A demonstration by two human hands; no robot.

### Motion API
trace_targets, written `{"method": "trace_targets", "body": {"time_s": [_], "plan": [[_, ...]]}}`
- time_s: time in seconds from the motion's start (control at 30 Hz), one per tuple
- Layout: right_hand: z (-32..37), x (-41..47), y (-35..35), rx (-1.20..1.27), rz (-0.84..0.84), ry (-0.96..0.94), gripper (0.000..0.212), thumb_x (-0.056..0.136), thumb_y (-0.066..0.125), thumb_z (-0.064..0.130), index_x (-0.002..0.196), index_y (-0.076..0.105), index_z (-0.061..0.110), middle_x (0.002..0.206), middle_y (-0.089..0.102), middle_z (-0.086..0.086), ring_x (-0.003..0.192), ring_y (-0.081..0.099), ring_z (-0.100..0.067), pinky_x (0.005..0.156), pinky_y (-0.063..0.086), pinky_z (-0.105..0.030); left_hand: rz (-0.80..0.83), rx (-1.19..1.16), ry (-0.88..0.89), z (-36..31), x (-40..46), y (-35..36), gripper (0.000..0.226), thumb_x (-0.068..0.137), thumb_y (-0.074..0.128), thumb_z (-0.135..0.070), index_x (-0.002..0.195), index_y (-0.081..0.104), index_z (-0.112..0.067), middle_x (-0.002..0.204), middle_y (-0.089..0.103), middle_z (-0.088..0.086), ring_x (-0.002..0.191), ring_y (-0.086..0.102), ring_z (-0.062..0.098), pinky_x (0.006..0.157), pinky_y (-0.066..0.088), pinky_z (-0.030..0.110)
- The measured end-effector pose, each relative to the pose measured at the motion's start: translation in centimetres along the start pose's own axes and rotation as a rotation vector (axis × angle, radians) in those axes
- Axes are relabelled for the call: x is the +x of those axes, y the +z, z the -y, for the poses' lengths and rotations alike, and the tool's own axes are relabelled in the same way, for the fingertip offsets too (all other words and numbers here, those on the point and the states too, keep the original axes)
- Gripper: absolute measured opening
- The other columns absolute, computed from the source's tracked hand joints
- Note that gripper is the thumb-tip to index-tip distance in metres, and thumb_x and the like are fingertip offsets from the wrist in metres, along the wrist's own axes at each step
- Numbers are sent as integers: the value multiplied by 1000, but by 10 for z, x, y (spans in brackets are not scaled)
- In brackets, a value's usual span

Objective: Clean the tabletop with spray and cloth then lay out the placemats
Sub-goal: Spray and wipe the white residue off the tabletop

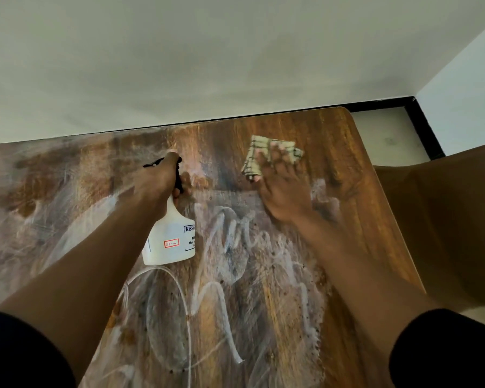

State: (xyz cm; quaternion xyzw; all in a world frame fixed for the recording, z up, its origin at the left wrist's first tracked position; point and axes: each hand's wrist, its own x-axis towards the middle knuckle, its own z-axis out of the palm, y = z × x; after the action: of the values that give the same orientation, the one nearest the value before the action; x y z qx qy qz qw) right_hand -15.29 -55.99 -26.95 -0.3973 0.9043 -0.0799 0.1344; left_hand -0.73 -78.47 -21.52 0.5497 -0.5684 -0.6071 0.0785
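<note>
A wooden tabletop [356, 197] fills the view, covered with white chalky smears and scribbles. My left hand [158, 177] grips the black trigger head of a white spray bottle [170, 242], held above the middle of the table with the nozzle toward the far edge. My right hand [280, 191] presses a checked cream cloth [256, 156] flat onto the wood near the far right corner, fingers spread over it. The hand and cloth look blurred. No placemats are in view.
The table's far edge meets a white wall [207, 57]. Its rounded right corner [346, 112] borders pale floor [384, 133] with black skirting. A brown flat surface [445, 219] lies right of the table.
</note>
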Motion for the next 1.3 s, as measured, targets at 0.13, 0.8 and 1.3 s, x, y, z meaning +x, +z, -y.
{"method": "trace_targets", "body": {"time_s": [0.13, 0.8, 1.3], "plan": [[-62, -10, -11, 34, -46, 268, 68, 106, 11, 61, 166, -8, 35, 174, -14, -10, 159, -14, -31, 128, 2, -60, 43, -30, -2, 4, -12, 13, 30, 109, 55, -43, 110, 71, -18, 71, 69, 11, 51, 66, 23, 40, 39, 22], [-105, -76, -9, -7, -35, 179, 65, 108, 14, 52, 167, -6, 31, 174, -12, -9, 160, -14, -29, 129, -1, -57, 30, -9, -20, 18, -87, 102, 34, 108, 61, -44, 106, 77, -15, 71, 70, 9, 50, 64, 23, 45, 41, 26], [-22, -77, 20, 35, 60, -213, 64, 109, 16, 52, 166, -4, 33, 173, -15, -7, 159, -18, -28, 129, -3, -55, -21, -78, -81, 41, -95, 82, 31, 109, 59, -42, 103, 72, -14, 81, 72, 13, 50, 61, 22, 43, 38, 26]]}}
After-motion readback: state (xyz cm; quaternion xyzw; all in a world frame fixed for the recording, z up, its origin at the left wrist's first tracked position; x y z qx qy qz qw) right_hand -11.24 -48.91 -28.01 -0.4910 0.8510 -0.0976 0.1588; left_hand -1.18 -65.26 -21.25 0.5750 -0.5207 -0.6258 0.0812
